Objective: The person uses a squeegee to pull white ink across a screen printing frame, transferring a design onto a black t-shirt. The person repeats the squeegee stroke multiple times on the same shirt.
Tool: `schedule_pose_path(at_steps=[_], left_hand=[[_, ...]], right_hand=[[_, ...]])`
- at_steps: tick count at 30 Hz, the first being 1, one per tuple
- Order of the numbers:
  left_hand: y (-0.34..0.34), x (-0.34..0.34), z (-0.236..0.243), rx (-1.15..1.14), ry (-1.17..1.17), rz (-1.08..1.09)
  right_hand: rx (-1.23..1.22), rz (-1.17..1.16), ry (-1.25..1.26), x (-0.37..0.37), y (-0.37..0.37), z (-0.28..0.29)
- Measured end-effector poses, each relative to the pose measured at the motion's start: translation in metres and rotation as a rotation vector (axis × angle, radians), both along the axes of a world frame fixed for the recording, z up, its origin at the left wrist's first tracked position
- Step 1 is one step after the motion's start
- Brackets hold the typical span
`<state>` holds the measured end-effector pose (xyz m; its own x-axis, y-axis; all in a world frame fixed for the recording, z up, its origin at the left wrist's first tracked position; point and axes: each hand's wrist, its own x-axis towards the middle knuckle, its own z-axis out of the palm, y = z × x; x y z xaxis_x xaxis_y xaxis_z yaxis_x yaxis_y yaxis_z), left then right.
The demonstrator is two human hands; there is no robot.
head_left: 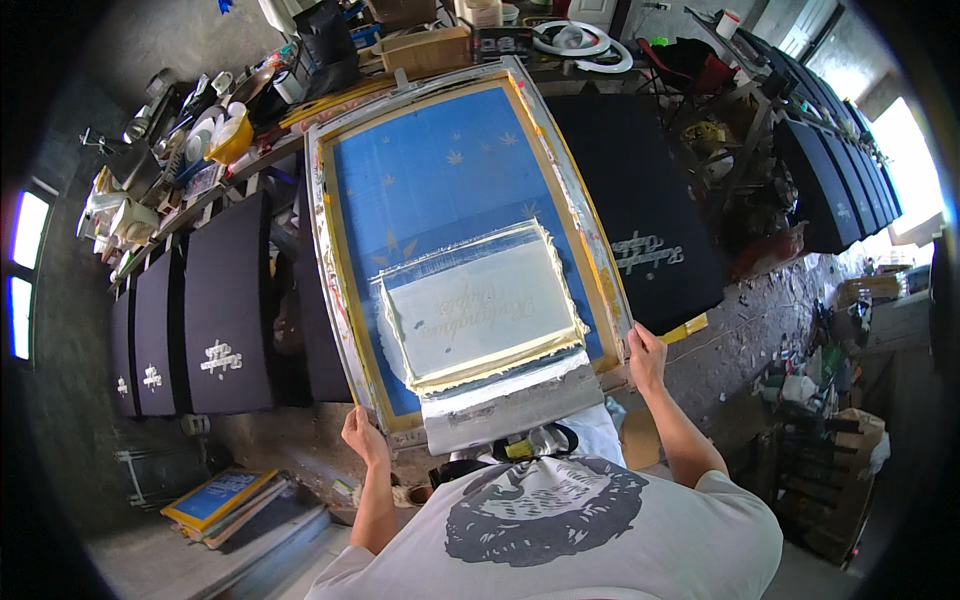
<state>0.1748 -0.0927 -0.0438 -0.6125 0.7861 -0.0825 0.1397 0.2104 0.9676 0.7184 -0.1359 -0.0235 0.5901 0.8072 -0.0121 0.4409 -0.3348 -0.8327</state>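
A silk screen (370, 170) with a blue mesh, yellowed border and metal frame lies in front of me, tilted slightly. A pale stencil area with faint lettering (480, 310) fills its lower middle, edged with cream ink. A grey squeegee (510, 400) with white ink along it lies across the screen's near end. My left hand (365, 435) is closed on the frame's near left corner. My right hand (645, 355) grips the frame's right side near that end. A dark fabric-covered board (650, 180) with white lettering shows behind the screen's right side.
More dark printed boards (225, 300) line both sides. Behind them are shelves crowded with containers, a yellow bowl (230, 138) and coiled white tubing (570, 40). A chair (680, 70) stands behind at right. Stacked screens (225, 500) lie low at left; clutter (800, 380) covers the right floor.
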Motion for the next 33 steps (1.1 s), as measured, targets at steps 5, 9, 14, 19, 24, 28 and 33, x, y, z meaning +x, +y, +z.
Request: schedule_pose_path(at_steps=[5,9,14,19,24,28,33], left_hand=[[-0.033,0.127,0.007,-0.018,-0.012,-0.061],[-0.046,0.206,0.005,-0.051,-0.053,-0.055],[-0.051,0.283,0.01,-0.122,-0.023,-0.093],[-0.035,0.332,0.01,-0.161,0.022,-0.111],[-0.024,0.362,0.015,-0.129,0.015,-0.13],[-0.019,0.368,0.015,-0.172,0.056,-0.121],[-0.006,0.386,0.037,-0.19,0.209,-0.19]], right_hand=[[-0.001,0.007,0.007,0.124,-0.033,0.008],[0.003,-0.03,-0.104,0.206,-0.063,-0.009],[-0.023,-0.051,-0.073,0.284,-0.082,-0.021],[-0.027,-0.062,-0.029,0.333,-0.08,-0.022],[-0.005,-0.048,-0.106,0.363,-0.073,-0.033],[0.024,-0.05,-0.047,0.365,-0.061,-0.028],[-0.022,-0.048,-0.052,0.377,-0.048,-0.033]])
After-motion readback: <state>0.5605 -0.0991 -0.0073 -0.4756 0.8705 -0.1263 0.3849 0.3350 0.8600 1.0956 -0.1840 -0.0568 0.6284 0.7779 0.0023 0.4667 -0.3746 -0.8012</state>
